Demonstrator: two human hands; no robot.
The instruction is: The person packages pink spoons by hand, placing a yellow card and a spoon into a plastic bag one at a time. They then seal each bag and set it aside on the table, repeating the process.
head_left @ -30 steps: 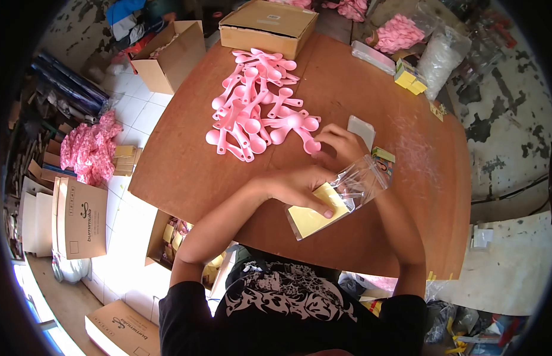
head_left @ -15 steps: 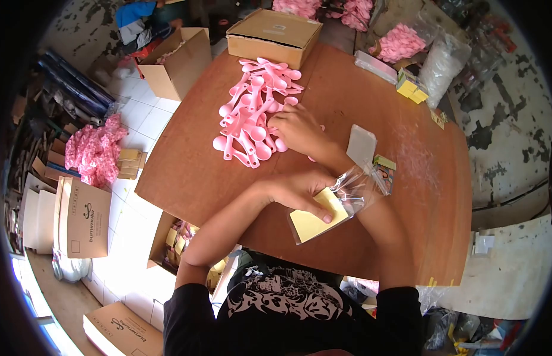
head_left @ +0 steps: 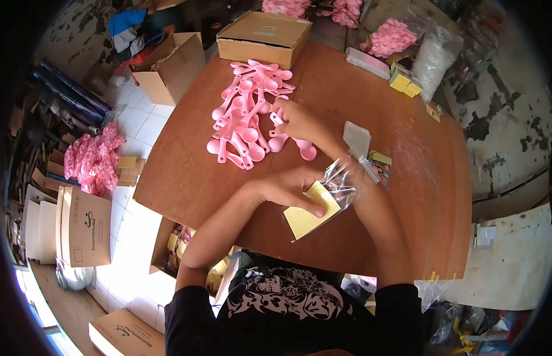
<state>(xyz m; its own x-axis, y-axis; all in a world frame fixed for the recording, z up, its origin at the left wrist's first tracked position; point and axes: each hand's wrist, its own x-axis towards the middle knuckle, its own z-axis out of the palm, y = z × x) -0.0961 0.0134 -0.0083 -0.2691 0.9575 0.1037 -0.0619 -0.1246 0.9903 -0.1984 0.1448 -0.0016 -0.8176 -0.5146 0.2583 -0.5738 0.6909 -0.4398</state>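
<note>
My left hand (head_left: 291, 188) is closed on a clear plastic bag (head_left: 341, 185) with a yellow card (head_left: 311, 215) in it, thumb pressed over the card. The bag's open end points up and right, beside my right forearm. My right hand (head_left: 300, 123) reaches across to the right side of a heap of pink measuring spoons (head_left: 243, 115). Its fingers are closed around a pink spoon (head_left: 276, 120), partly hidden by the hand. Just below it, a couple of pink spoons (head_left: 307, 152) lie apart from the heap.
A closed cardboard box (head_left: 264, 38) stands behind the heap. To the right lie a stack of clear bags (head_left: 357, 137), a small printed card (head_left: 380, 166), yellow packs (head_left: 405, 80) and a roll of plastic (head_left: 439, 62). Open cartons (head_left: 172, 68) stand on the floor left; another person is behind.
My right hand has drawn back slightly from the heap, and a few spoons now lie separated from it. My left hand keeps its hold on the bag. The view has shifted a little.
</note>
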